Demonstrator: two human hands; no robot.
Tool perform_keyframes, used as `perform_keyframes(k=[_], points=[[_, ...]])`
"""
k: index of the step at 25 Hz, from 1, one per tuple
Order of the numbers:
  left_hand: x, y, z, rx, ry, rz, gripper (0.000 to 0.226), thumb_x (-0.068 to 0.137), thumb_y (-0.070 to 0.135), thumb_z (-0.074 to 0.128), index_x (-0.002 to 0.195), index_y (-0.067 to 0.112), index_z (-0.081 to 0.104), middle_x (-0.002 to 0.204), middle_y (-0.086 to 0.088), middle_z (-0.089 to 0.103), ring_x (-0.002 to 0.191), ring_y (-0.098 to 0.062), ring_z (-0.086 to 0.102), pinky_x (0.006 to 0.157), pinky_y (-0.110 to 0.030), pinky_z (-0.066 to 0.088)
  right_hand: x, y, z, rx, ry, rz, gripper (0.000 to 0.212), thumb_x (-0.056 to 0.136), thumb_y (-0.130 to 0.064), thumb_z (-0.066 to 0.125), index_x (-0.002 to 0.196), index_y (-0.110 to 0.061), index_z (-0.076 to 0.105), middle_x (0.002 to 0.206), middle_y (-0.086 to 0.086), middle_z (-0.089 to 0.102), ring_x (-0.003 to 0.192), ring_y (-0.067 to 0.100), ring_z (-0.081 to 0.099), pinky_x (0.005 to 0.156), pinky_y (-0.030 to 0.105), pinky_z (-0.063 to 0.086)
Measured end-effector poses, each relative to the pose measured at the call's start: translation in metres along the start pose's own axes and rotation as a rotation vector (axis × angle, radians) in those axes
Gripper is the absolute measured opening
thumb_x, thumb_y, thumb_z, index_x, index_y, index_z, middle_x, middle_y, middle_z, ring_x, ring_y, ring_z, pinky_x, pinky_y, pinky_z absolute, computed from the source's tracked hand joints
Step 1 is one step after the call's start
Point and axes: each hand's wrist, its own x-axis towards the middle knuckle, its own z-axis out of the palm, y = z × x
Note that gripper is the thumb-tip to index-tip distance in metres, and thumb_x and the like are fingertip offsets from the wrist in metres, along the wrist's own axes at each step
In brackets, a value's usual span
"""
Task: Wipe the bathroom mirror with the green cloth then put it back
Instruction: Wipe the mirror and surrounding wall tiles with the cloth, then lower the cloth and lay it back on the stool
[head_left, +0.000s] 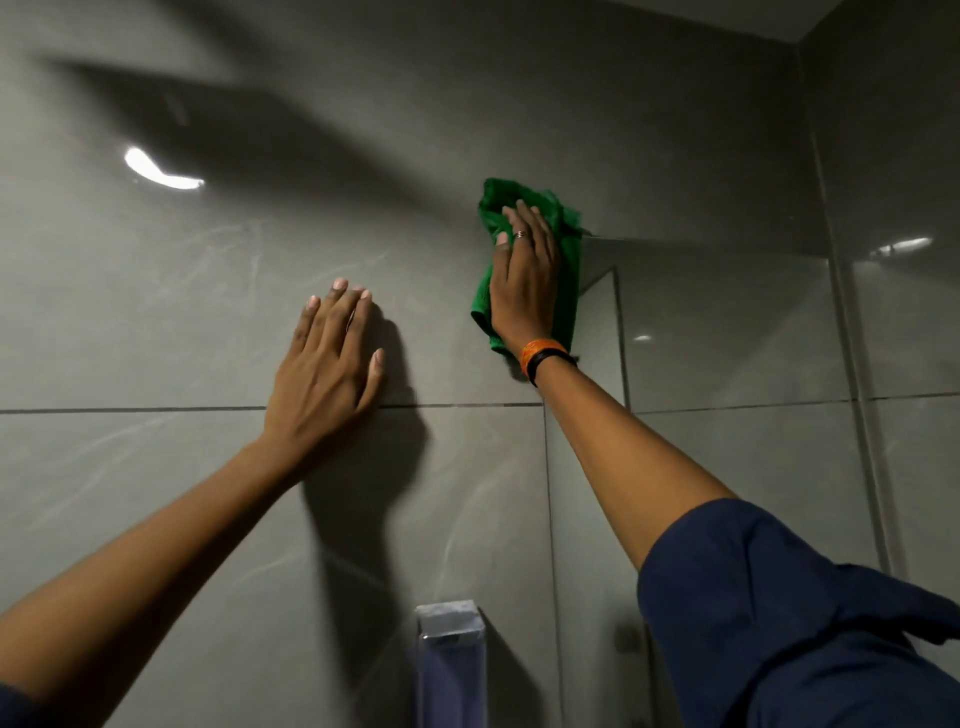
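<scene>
The right hand (524, 280) is reaching up at about one o'clock, fingers stretched flat and pressing one green cloth (563, 244) against the upper left corner of the mirror (727, 322), the forearm rising from a rolled blue sleeve (769, 597) with two bands, orange and black, at the wrist. The left hand (324, 374) is lying flat on the grey tiled wall (156, 312) at about eleven o'clock, fingers spread open and holding nothing. One clear holder (451, 660) is sitting at six o'clock.
</scene>
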Motion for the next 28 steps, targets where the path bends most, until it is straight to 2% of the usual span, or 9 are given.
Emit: perform_keyframes(k=[4,7,9,11,13,16,19,23,28], points=[[-0.01,-0.024,-0.034,0.124,-0.053,-0.012,0.069,0.101,0.038,0.024,0.156,-0.002,0.017,0.164,-0.024,0.023,0.155,-0.033,0.013,0.128,-0.048,0.009,-0.048,-0.047,0.03,0.031,-0.149,-0.142,0.04,0.105,-0.009,0.046,0.143,0.001,0.052,0.157,0.021,0.044,0.151,0.035,0.034,0.128,0.054,0.019],[-0.04,-0.039,-0.053,0.161,-0.097,-0.023,0.068,0.099,0.034,0.029,0.155,-0.003,0.021,0.163,-0.024,0.026,0.154,-0.034,0.017,0.127,-0.049,0.011,-0.108,-0.065,0.05,-0.277,-0.293,-0.343,0.054,0.103,-0.034,0.046,0.154,-0.015,0.041,0.166,0.01,0.032,0.157,0.029,0.023,0.127,0.062,0.013],[-0.069,-0.053,-0.062,0.162,-0.139,-0.005,0.067,0.097,0.032,0.031,0.153,-0.004,0.027,0.161,-0.024,0.031,0.153,-0.034,0.021,0.127,-0.049,0.015,-0.143,-0.065,0.058,-0.48,-0.305,-0.374,0.058,0.101,-0.045,0.04,0.157,-0.029,0.034,0.169,0.002,0.027,0.158,0.025,0.02,0.123,0.069,0.011],[-0.099,-0.072,-0.068,0.154,-0.182,0.009,0.066,0.096,0.032,0.032,0.152,-0.004,0.031,0.16,-0.023,0.034,0.152,-0.034,0.024,0.126,-0.05,0.018,-0.167,-0.064,0.061,-0.555,-0.263,-0.326,0.055,0.102,-0.042,0.041,0.156,-0.033,0.033,0.168,0.001,0.027,0.157,0.025,0.024,0.119,0.067,0.023],[-0.128,-0.087,-0.069,0.143,-0.217,0.005,0.065,0.097,0.032,0.033,0.152,-0.004,0.031,0.16,-0.023,0.034,0.152,-0.034,0.024,0.126,-0.051,0.019,-0.183,-0.068,0.058,-0.597,-0.252,-0.299,0.052,0.1,-0.032,0.048,0.152,-0.03,0.041,0.165,0.003,0.035,0.151,0.027,0.037,0.11,0.056,0.038],[-0.17,-0.099,-0.071,0.103,-0.254,-0.027,0.064,0.1,0.03,0.036,0.153,-0.004,0.028,0.161,-0.023,0.03,0.153,-0.034,0.021,0.127,-0.049,0.015,-0.212,-0.086,0.051,-0.568,-0.251,-0.31,0.049,0.097,-0.018,0.053,0.146,-0.022,0.053,0.157,0.005,0.048,0.135,0.03,0.054,0.097,0.047,0.046],[-0.216,-0.092,-0.071,0.026,-0.282,-0.057,0.064,0.101,0.03,0.037,0.155,-0.003,0.024,0.163,-0.022,0.026,0.154,-0.034,0.017,0.127,-0.048,0.011,-0.271,-0.104,0.038,-0.524,-0.283,-0.321,0.049,0.096,-0.018,0.053,0.146,-0.02,0.053,0.158,0.005,0.048,0.131,0.029,0.054,0.096,0.044,0.042],[-0.315,-0.053,-0.072,-0.117,-0.339,-0.123,0.064,0.101,0.03,0.034,0.155,-0.001,0.022,0.164,-0.02,0.024,0.155,-0.032,0.017,0.128,-0.047,0.011,-0.399,-0.121,0.008,-0.472,-0.392,-0.269,0.051,0.098,-0.021,0.052,0.148,-0.021,0.049,0.16,0.003,0.045,0.129,0.021,0.042,0.093,0.042,0.035],[-0.501,0.026,-0.097,-0.318,-0.563,-0.4,0.062,0.101,0.024,0.04,0.155,-0.003,0.024,0.163,-0.022,0.026,0.154,-0.033,0.018,0.128,-0.046,0.009,-0.601,-0.152,-0.072,-0.372,-0.696,0.093,0.05,0.098,-0.017,0.056,0.148,-0.02,0.051,0.158,0.001,0.047,0.124,0.018,0.04,0.098,0.041,0.031]])
